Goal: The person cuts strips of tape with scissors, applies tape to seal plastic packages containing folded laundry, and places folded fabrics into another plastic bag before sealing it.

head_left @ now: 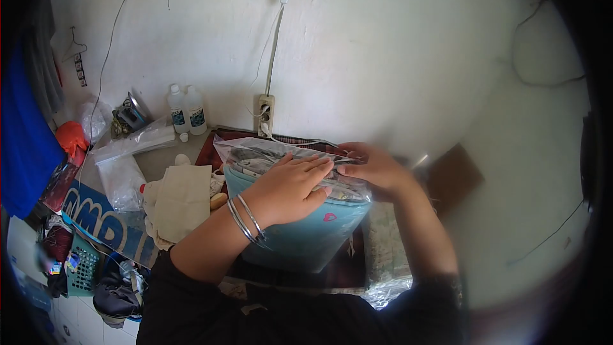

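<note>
A light blue folded fabric bundle (290, 243) with a small pink heart stands in front of me inside a clear plastic bag (239, 147). Grey patterned material shows at its top. My left hand (290, 188), with two silver bangles (241, 218) on the wrist, lies flat across the bag's top, fingers stretched out. My right hand (373, 169) touches the top far corner of the bag, thumb and fingers apart. Some of its fingertips are hidden behind the plastic.
Folded cream cloths (183, 201) lie left of the bag. Two white bottles (187, 110) stand by the wall, near a power strip (266, 115) with cords. A clothes iron (133, 113) is farther left. A green basket (83, 268) sits lower left; brown cardboard (454, 174) is right.
</note>
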`<state>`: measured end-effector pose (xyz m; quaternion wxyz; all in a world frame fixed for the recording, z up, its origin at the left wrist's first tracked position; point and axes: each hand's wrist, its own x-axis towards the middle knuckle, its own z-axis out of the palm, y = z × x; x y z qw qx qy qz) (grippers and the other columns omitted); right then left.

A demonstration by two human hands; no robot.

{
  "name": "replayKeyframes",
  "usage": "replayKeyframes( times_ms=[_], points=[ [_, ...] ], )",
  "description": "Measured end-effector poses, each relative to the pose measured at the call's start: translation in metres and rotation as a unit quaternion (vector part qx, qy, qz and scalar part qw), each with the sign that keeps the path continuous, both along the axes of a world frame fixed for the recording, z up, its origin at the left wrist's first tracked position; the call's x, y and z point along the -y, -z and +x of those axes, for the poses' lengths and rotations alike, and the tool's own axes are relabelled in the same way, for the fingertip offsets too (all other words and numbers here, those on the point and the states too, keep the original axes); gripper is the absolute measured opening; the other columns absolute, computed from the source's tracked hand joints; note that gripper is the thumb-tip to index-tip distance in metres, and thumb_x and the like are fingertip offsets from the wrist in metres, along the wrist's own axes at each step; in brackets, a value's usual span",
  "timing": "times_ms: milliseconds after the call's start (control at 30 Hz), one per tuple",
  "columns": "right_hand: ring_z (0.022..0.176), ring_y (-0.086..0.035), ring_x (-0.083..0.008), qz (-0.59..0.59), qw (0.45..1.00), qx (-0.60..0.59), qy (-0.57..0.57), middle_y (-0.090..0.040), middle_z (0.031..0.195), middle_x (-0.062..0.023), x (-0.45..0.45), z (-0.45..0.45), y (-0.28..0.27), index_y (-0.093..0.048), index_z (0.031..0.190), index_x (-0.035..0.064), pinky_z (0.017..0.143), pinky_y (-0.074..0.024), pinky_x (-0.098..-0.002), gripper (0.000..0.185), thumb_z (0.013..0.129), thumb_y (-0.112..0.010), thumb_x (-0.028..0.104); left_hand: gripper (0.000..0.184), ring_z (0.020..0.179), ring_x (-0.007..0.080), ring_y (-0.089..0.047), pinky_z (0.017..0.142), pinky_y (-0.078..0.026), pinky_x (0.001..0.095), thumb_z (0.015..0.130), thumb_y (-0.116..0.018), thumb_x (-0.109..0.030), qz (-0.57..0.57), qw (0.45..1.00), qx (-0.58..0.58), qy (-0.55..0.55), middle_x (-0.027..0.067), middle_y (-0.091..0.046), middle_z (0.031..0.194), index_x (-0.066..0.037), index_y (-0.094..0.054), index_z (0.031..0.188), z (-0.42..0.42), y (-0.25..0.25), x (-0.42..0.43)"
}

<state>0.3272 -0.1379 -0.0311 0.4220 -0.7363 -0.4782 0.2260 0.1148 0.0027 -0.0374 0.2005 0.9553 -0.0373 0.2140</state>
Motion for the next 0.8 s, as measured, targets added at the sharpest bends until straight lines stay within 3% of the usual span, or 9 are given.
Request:
replayKeyframes(
  times_ms=[67, 300, 400, 433, 500, 600, 700, 733, 800],
  points=[
    [0.102, -0.059, -0.0246, -0.027, 0.993, -0.114, 0.005, -0.061, 0.118, -0.0175, -0.005, 0.0, 0.004, -0.055, 0.127, -0.0001, 0.09, -0.0455, -0.0332, 0.069, 0.074, -0.077, 0.038, 0.049, 0.134, 0.0277, -0.038, 0.112, -0.023, 0.052, 0.094, -0.046, -0.032, 0.031, 0.999, 0.004, -0.009, 0.0143, -0.045, 0.141, -0.003, -0.046, 0.135, -0.004, 0.001, 0.001],
    [0.104, -0.059, -0.0209, -0.027, 0.977, -0.198, 0.071, -0.063, 0.11, -0.0179, -0.004, -0.01, 0.0, -0.055, 0.124, -0.0027, 0.088, -0.0476, -0.0322, 0.043, 0.091, -0.06, 0.026, 0.047, 0.129, 0.0266, -0.045, 0.108, -0.029, 0.0526, 0.094, -0.048, -0.037, 0.084, 0.994, 0.034, -0.066, 0.0114, -0.052, 0.135, -0.004, -0.054, 0.128, -0.022, -0.001, -0.006],
    [0.114, -0.057, -0.0265, 0.079, 0.971, 0.184, 0.131, -0.057, 0.126, -0.0189, 0.018, -0.04, -0.028, -0.056, 0.126, 0.0031, 0.097, -0.0429, -0.0385, 0.043, 0.094, -0.056, 0.031, 0.046, 0.128, 0.0248, -0.045, 0.106, -0.029, 0.0561, 0.094, -0.048, -0.037, 0.118, 0.981, 0.011, -0.152, 0.0096, -0.053, 0.134, -0.006, -0.056, 0.126, -0.038, -0.007, -0.023],
    [0.114, -0.057, -0.0265, 0.079, 0.971, 0.187, 0.128, -0.057, 0.126, -0.0189, 0.026, -0.048, -0.029, -0.056, 0.126, 0.0031, 0.097, -0.0429, -0.0385, 0.043, 0.094, -0.056, 0.031, 0.046, 0.128, 0.0248, -0.045, 0.106, -0.029, 0.0561, 0.094, -0.048, -0.037, 0.117, 0.981, 0.013, -0.155, 0.0096, -0.053, 0.134, -0.006, -0.056, 0.126, -0.042, -0.006, -0.032],
    [0.127, -0.045, -0.034, 0.007, 0.919, 0.394, -0.028, -0.046, 0.137, -0.0228, 0.04, -0.067, -0.029, -0.049, 0.133, 0.0061, 0.104, -0.0346, -0.0522, 0.048, 0.094, -0.053, 0.034, 0.041, 0.124, 0.0252, -0.049, 0.104, -0.028, 0.0608, 0.094, -0.047, -0.036, 0.11, 0.963, 0.052, -0.239, 0.0094, -0.057, 0.13, -0.006, -0.062, 0.116, -0.049, -0.001, -0.054],
    [0.134, -0.036, -0.0366, -0.108, 0.893, 0.438, -0.003, -0.04, 0.142, -0.0229, 0.044, -0.092, -0.026, -0.043, 0.138, 0.0078, 0.106, -0.026, -0.0609, 0.055, 0.094, -0.051, 0.04, 0.038, 0.108, 0.0279, -0.06, 0.096, -0.04, 0.0535, 0.094, -0.048, -0.036, 0.03, 0.952, 0.054, -0.299, 0.0098, -0.066, 0.112, -0.004, -0.065, 0.104, -0.06, -0.002, -0.089],
    [0.133, -0.037, -0.0373, -0.095, 0.921, 0.377, -0.02, -0.042, 0.14, -0.0228, 0.027, -0.098, -0.048, -0.045, 0.136, 0.0072, 0.106, -0.0271, -0.0594, 0.056, 0.094, -0.05, 0.044, 0.04, 0.084, 0.0271, -0.065, 0.083, -0.049, 0.0435, 0.094, -0.048, -0.039, -0.119, 0.928, 0.014, -0.352, 0.0095, -0.069, 0.089, -0.002, -0.065, 0.096, -0.063, -0.005, -0.122],
    [0.132, -0.037, -0.0392, -0.046, 0.928, 0.368, -0.037, -0.042, 0.141, -0.0235, 0.015, -0.102, -0.052, -0.046, 0.136, 0.0074, 0.106, -0.0287, -0.0567, 0.058, 0.093, -0.05, 0.045, 0.04, 0.068, 0.0204, -0.065, 0.066, -0.052, 0.0324, 0.092, -0.053, -0.039, -0.178, 0.921, 0.015, -0.346, 0.0088, -0.067, 0.076, -0.001, -0.065, 0.096, -0.062, -0.005, -0.13],
    [0.132, -0.038, -0.0402, -0.04, 0.934, 0.353, -0.047, -0.042, 0.14, -0.0238, -0.019, -0.11, -0.051, -0.046, 0.136, 0.0068, 0.106, -0.03, -0.0545, 0.059, 0.092, -0.05, 0.046, 0.039, 0.068, 0.0201, -0.066, 0.065, -0.052, 0.0322, 0.092, -0.054, -0.037, -0.265, 0.917, -0.011, -0.298, 0.0104, -0.068, 0.079, 0.001, -0.065, 0.095, -0.061, -0.007, -0.136]
  ],
)
